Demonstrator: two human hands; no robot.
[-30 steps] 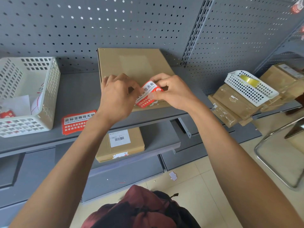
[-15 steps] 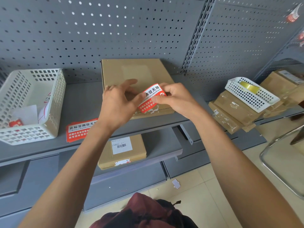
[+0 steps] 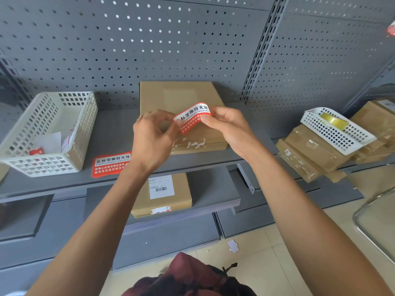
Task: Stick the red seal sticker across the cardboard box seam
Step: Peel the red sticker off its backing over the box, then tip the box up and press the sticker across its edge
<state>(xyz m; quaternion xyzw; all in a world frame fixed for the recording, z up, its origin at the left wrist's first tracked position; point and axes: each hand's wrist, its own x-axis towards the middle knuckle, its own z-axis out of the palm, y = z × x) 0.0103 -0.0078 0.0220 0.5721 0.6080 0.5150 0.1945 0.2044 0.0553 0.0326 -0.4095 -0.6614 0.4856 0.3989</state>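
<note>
A flat cardboard box [image 3: 181,97] lies on the grey shelf [image 3: 119,133], its front seam edge showing white sticker scraps [image 3: 195,144]. Above the box's front half, I hold a red and white seal sticker [image 3: 192,116], curled. My right hand [image 3: 226,127] pinches its right end between thumb and fingers. My left hand [image 3: 151,135] pinches its left end, fingers curled. The sticker is off the box surface.
A stack of red seal stickers [image 3: 111,164] lies on the shelf left of the box. A white basket [image 3: 55,133] stands at the left. Another white basket [image 3: 335,129] with a tape roll sits on wrapped boxes at the right. A labelled box [image 3: 162,193] lies on the lower shelf.
The sticker has been lifted higher above the box and spread wider between both hands. The view has tilted down slightly, so the shelf sits lower in frame.
</note>
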